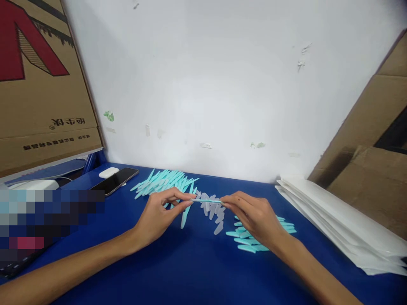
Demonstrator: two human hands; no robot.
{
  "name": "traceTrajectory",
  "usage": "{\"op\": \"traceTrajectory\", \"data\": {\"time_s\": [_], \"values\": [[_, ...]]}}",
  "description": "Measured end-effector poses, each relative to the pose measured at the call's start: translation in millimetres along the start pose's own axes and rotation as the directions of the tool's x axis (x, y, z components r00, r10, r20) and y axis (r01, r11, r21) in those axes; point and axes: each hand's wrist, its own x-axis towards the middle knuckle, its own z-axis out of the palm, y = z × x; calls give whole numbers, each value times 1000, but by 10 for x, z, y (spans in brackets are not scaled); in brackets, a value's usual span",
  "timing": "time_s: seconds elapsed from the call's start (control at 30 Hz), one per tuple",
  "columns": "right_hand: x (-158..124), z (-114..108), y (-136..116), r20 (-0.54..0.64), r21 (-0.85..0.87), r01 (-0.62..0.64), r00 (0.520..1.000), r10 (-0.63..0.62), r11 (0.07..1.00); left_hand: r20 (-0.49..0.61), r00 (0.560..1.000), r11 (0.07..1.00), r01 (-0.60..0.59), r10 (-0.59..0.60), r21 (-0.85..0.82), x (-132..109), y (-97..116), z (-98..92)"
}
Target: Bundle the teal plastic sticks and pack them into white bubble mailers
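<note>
Between my two hands, a slim turquoise stick [206,201], shaped like an eyebrow razor, is held level above the table. My left hand [155,216] pinches its left end between thumb and fingers. The fingertips of my right hand [259,216] are closed on the right end. Behind my left hand spreads a heap of similar turquoise sticks [163,182]. Below the held stick lie several small translucent covers [218,228], partly hidden by it. A smaller group of turquoise sticks [249,246] lies under and beside my right hand, which hides part of it.
The blue table [178,271] meets a white wall [203,84]. A phone [116,181] and a white earphone case [108,172] lie at the back left. White envelope-like sheets [337,220] are stacked on the right. Cardboard boxes [41,101] stand at both sides.
</note>
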Motion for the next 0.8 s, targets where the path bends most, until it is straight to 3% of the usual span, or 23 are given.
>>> {"op": "traceTrajectory", "data": {"time_s": [0.23,0.53,0.6,0.7,0.8], "values": [[25,65,-155,-15,108,31,999,-30,994,134,988,991,-88,74,102,-23,8,27],[28,97,-264,-47,217,-11,999,22,976,129,981,981,-157,142,115,-58,142,13],[28,108,-272,-7,204,-16,1000,18,979,185,959,949,-249,214,195,-70,109,11],[35,126,-289,93,155,-8,996,-7,988,321,887,850,-429,333,306,-104,55,20],[46,113,-277,130,57,24,991,-31,998,350,859,786,-493,373,373,-105,40,15]]}}
